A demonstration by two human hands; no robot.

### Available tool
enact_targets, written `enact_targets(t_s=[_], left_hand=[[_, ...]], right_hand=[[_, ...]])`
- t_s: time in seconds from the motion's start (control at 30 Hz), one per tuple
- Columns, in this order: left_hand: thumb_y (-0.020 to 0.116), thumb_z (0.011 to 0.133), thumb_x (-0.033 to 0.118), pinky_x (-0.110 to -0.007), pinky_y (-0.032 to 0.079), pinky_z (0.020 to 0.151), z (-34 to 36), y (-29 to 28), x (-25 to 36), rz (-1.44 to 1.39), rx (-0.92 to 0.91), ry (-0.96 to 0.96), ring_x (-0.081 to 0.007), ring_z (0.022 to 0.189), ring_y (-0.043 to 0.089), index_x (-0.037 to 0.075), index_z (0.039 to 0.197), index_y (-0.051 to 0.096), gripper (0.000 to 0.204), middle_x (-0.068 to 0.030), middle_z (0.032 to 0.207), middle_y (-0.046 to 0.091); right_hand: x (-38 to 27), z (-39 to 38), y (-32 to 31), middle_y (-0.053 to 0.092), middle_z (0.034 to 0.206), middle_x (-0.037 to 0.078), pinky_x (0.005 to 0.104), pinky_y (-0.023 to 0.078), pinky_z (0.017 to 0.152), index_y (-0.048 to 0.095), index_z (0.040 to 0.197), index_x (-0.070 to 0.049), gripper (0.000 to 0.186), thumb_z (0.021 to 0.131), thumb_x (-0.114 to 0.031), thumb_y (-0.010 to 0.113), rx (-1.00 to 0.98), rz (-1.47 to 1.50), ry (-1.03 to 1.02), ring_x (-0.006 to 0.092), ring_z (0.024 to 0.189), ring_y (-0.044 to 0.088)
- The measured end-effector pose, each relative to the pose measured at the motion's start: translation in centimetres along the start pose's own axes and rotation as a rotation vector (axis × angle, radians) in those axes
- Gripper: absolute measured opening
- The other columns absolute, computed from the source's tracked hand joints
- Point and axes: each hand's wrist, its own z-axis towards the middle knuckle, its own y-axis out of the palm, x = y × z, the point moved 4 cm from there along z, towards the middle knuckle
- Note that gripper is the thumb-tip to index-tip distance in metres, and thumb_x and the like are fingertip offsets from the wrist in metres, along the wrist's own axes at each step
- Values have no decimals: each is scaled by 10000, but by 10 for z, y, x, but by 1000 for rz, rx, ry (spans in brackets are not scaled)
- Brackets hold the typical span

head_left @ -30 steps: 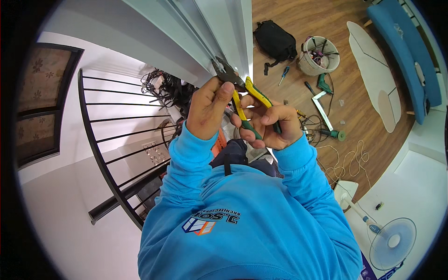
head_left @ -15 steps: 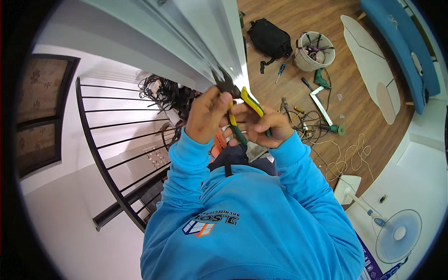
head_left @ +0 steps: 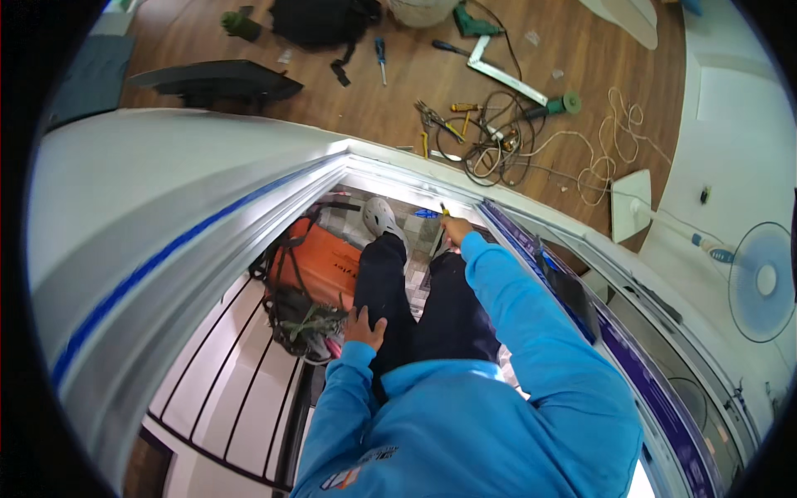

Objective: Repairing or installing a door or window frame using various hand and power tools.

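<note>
My left hand lies with its fingers spread on my left thigh, with nothing in it. Down by my right knee, my right hand is closed round the pliers; only a small yellow and dark part of them shows past the fingers. Just left of that hand, a small blue item lies on the floor near the door track. A grey clog is on my left foot. Beside my left leg sits an orange case.
White sliding-door frame crosses ahead. Beyond it on the wooden floor lie a blue screwdriver, a green drill, a green grinder, hand tools and tangled cables. A fan stands right; black railings run left.
My left hand has let go of the pliers and come down to my thigh. The right hand has lowered toward the floor with them. The view has shifted, showing my legs and the door track.
</note>
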Motion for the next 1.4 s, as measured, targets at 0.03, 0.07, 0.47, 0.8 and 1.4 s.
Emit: enact_targets(t_s=[0.03, 0.07, 0.47, 0.8, 1.4], left_hand=[[548, 849, 504, -449, 281, 1083, 19, 2, 14, 73, -11, -26, -413, 1324, 287, 53, 1393, 363, 731, -267, 1430, 302], [548, 849, 504, -449, 281, 1083, 38, 9, 18, 88, -45, 0, -413, 1324, 287, 53, 1393, 363, 731, -267, 1430, 302], [662, 759, 340, -522, 346, 999, 133, -13, 31, 172, 206, 24, -490, 1193, 399, 92, 1345, 425, 679, -298, 1309, 409], [650, 760, 327, -530, 361, 978, 148, -20, 36, 161, 133, -3, -459, 1197, 408, 90, 1317, 444, 639, -267, 1314, 415], [585, 822, 427, -482, 345, 1029, 126, 6, 46, 77, 62, -32, -399, 1247, 391, 176, 1348, 451, 598, -183, 1405, 377]], right_hand=[[1, 43, -20, 569, 683, 141, 392, 424, 461, 595, 838, -40, 334, 798, -360, 508, 75, -121, -52, 237, 512, 553], [6, 81, -34, 614, 746, 189, 421, 471, 540, 611, 839, -18, 371, 791, -370, 504, 141, -249, -92, 292, 575, 598], [-102, 330, -19, 591, 1151, 213, 401, 435, 937, 652, 1027, -12, 427, 737, -325, 662, 563, -398, -426, 369, 1071, 559], [-191, 351, 31, 578, 1199, 198, 394, 436, 953, 572, 1225, -85, 502, 774, -297, 632, 413, -292, -629, 369, 1094, 551], [28, 13, -74, 663, 1060, 124, 395, 482, 894, 611, 1164, -161, 399, 794, -301, 565, 500, -403, -50, 309, 972, 632]])
